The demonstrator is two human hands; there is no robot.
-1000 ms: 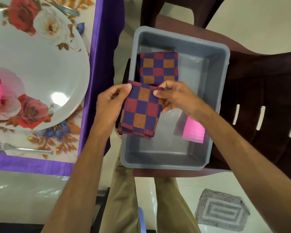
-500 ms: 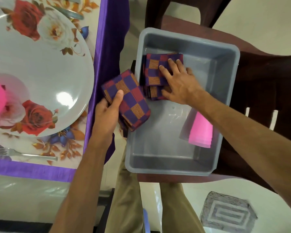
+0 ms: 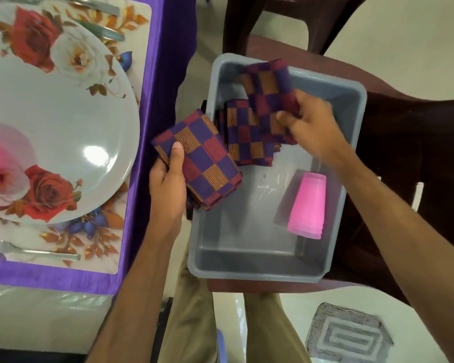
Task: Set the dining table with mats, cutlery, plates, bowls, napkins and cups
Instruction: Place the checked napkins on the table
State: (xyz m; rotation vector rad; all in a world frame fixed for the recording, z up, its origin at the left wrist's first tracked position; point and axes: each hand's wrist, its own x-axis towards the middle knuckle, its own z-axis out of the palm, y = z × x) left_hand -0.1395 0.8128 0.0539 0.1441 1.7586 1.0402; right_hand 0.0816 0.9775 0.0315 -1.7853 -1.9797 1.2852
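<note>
A folded checked napkin point(image 3: 198, 159) is being pinched by the left hand point(image 3: 168, 184) over the grey tub's point(image 3: 249, 263) rim. Another napkin point(image 3: 269, 86), blurred, is being gripped by the right hand point(image 3: 309, 127), partly hiding the napkin stack point(image 3: 247, 142). Pink cups point(image 3: 308, 205) are lying inside.

Napkins point(image 3: 249, 142) lie at the tub's point(image 3: 281, 271) far-left corner, cups point(image 3: 308, 205) by its right wall, a plate point(image 3: 63, 121) on the table's mat point(image 3: 108, 242).

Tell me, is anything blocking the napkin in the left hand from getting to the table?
Nothing visible does. The left hand holds a folded checkered napkin right beside the purple tablecloth's edge, with only open air between. On the table, the floral plate covers most of the mat.
</note>
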